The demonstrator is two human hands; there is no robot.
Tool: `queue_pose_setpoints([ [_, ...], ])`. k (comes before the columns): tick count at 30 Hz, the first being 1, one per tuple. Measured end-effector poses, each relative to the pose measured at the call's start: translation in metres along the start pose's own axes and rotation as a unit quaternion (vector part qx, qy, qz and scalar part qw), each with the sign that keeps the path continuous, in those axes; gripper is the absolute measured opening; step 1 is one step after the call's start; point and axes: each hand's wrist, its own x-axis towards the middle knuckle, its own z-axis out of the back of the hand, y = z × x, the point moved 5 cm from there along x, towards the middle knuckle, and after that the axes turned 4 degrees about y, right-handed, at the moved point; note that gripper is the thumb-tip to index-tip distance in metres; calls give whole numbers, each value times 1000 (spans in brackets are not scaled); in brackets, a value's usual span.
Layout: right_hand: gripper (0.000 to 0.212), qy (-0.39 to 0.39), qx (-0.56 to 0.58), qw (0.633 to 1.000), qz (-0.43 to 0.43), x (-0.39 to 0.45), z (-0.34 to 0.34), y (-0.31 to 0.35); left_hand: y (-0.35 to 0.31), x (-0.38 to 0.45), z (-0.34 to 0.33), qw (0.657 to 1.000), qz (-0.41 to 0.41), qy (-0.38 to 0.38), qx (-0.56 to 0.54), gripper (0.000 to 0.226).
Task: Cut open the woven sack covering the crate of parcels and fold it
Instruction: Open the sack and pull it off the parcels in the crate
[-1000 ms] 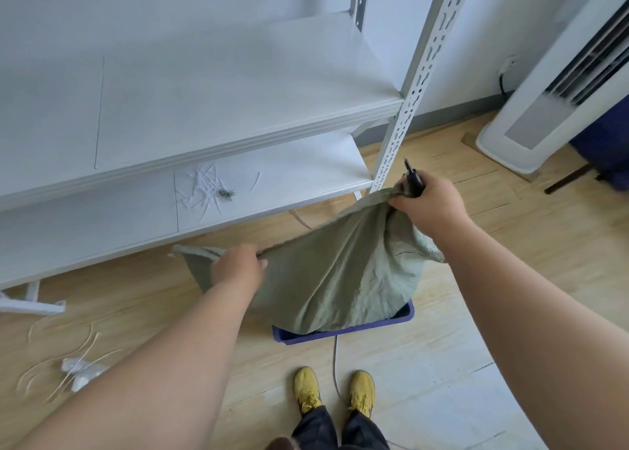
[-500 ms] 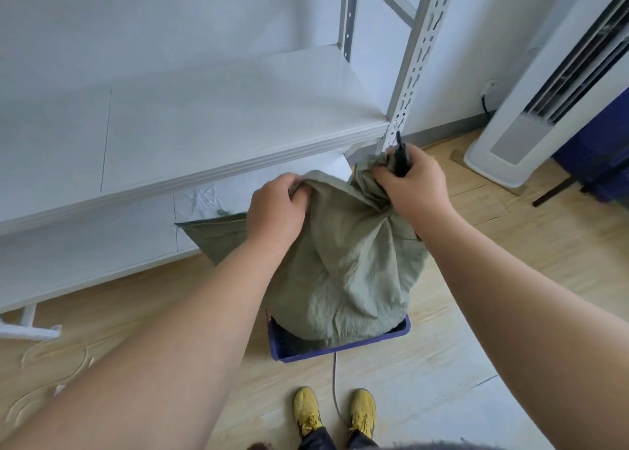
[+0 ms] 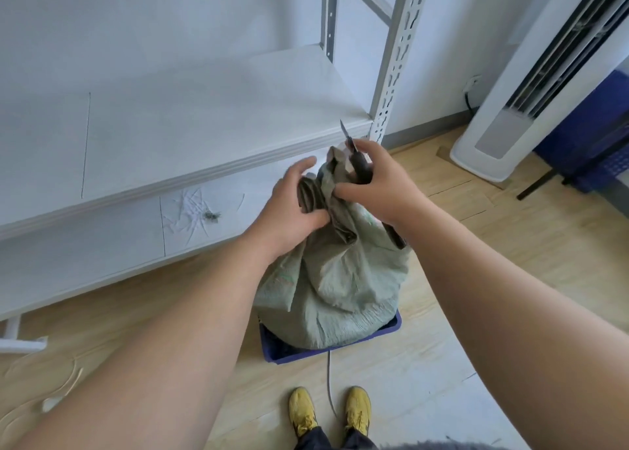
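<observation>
While sack (image 3: 335, 279) hangs over crate (image 3: 332, 351), left hand (image 3: 292, 204) grips bunched edge; right hand (image 3: 381, 184) pinches sack, knife (image 3: 355, 158).

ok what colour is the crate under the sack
Blue. The crate shows below the grey-green sack in the head view.

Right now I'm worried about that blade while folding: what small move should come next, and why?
Probably set the knife down on the shelf first. The right hand grips both the knife and the bunched sack, blade pointing up beside the left hand, which holds the gathered folds. The sack hangs over the blue crate, so freeing that hand should make folding safer.
</observation>
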Motion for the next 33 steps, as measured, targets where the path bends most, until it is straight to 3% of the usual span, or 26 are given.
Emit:
queue_pose_setpoints([
  [1,56,38,8,999,0,-1,-2,1,-3,0,-10,999,-10,28,31,77],
  [3,44,73,38,997,10,-3,-1,3,-5,1,-15,998,-22,-31,59,61],
  [6,32,-35,97,995,1,-3,20,-2,0,0,-3,987,18,-156,26,19],
  [7,36,-72,74,994,-20,-3,28,-8,3,0,1,985,35,-171,4,15],
  [9,51,-62,2,996,-67,-6,34,-21,4,0,9,981,58,-182,-31,16],
  [12,59,49,-9,997,-67,-14,-1,-25,-4,7,11,984,79,-136,-83,28],
  [14,60,66,-4,997,-43,-17,-31,-24,-10,14,7,988,84,-68,-107,43],
  [18,28,-84,29,993,-80,-6,-34,-34,-7,14,10,991,64,39,-110,66],
  [20,20,-126,52,984,-116,2,-20,-41,6,8,22,996,52,44,-51,76],
  [21,20,-130,57,982,-126,4,-14,-44,18,4,28,996,68,41,29,84],
  [23,21,-130,70,980,-130,7,-8,-47,46,-6,41,953,159,48,252,99],
  [25,23,-129,76,981,-124,8,-8,-47,74,-17,50,885,259,62,381,79],
  [26,24,-128,61,983,-115,9,-7,-46,79,-19,52,883,273,52,378,55],
  [28,35,-97,29,991,-88,13,-11,-39,72,-14,54,934,231,-21,272,20],
  [30,47,-23,40,998,-52,16,-25,-29,48,-1,53,974,155,-96,133,15],
  [33,62,63,54,996,-20,17,-50,-22,9,15,38,992,66,-49,97,15],
])
